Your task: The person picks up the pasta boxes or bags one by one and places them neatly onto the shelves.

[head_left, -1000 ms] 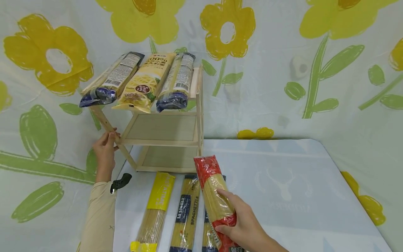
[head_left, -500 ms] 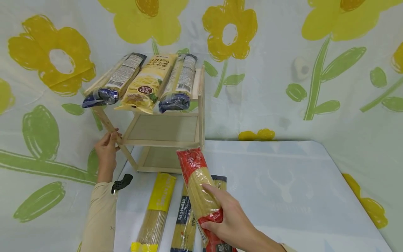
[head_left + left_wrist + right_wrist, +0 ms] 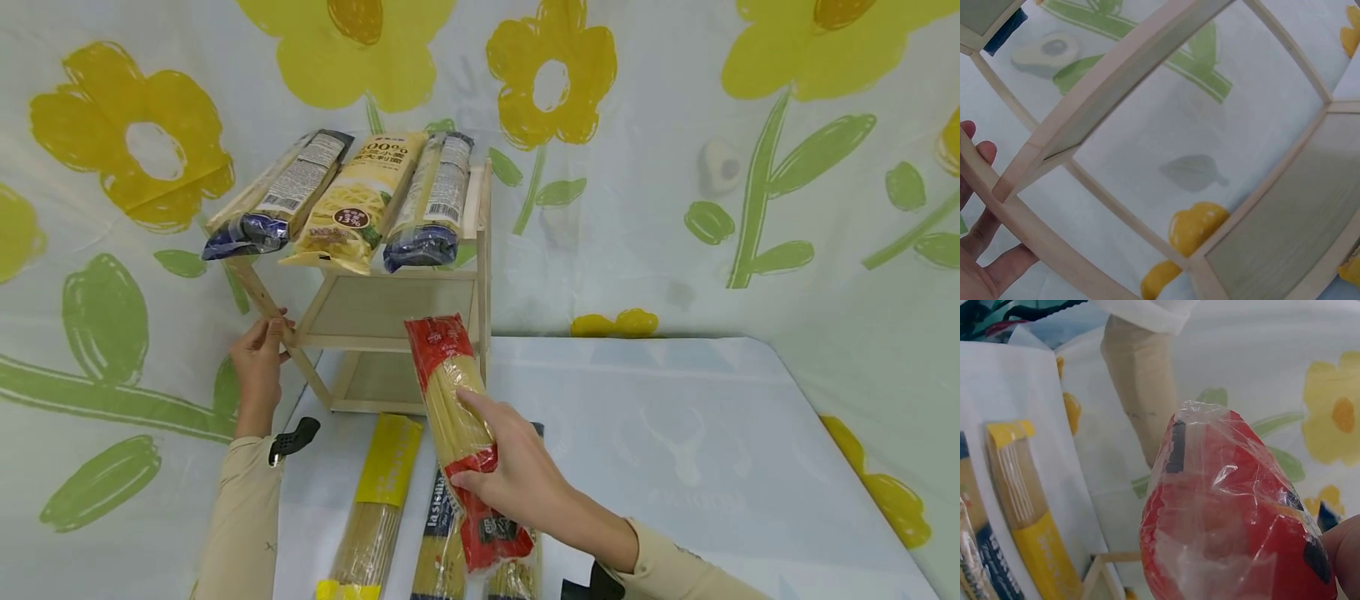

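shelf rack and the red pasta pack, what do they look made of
Shelf rack: probably wood, mostly pale tan and matt, without bright glints. Red pasta pack: likely thin plastic film, glossy, going by its wrinkles, glints and see-through middle.

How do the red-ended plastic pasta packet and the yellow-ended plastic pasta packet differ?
The red-ended plastic pasta packet is held in the right hand; the yellow-ended plastic pasta packet lies on the pale blue table. In the head view, the red packet's upper end leans left, the yellow packet's right. Red bands mark the former, yellow the latter. Both show pasta through clear plastic.
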{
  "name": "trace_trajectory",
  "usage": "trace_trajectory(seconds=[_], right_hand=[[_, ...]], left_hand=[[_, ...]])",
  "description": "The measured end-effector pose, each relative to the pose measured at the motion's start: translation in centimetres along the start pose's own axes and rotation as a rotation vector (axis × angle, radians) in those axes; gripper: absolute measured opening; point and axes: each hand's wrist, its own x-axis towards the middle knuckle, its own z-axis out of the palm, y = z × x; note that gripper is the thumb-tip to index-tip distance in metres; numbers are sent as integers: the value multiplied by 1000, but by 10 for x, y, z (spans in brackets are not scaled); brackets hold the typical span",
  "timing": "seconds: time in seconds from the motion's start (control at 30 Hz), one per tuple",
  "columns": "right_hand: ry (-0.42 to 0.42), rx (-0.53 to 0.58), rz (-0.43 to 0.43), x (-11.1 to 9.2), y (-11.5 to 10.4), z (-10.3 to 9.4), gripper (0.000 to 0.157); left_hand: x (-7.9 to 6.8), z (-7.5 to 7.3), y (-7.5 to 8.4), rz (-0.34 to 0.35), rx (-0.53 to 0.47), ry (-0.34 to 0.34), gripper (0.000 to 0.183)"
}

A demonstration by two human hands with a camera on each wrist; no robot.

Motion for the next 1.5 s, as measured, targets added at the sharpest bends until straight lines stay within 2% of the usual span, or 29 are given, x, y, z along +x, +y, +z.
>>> trace_trajectory(seconds=[0.23, 0.53, 0.8, 0.97, 1.17, 1.3, 1.37, 1.5], right_hand=[[45, -8, -24, 27, -3, 3, 83], [116, -65, -8, 71, -4, 8, 80], [227, -121, 37, 111, 3, 17, 78], [257, -152, 68, 126, 0, 19, 77], [304, -214, 78, 146, -3, 20, 58], [301, -253, 96, 160, -3, 18, 47], [296, -284, 114, 166, -1, 17, 36], [265, -319, 167, 172, 7, 18, 37]], left_hand=[[-4, 3, 8, -3, 2, -10, 29], [7, -2, -11, -17, -21, 31, 31], [7, -2, -15, 1, -48, 22, 27], [6, -3, -14, 15, -12, 28, 30], [7, -2, -12, 9, -1, 17, 29], [7, -3, -12, 3, 1, 20, 29], [6, -3, -12, 3, 7, 17, 30], [7, -3, -12, -1, -4, 17, 31]])
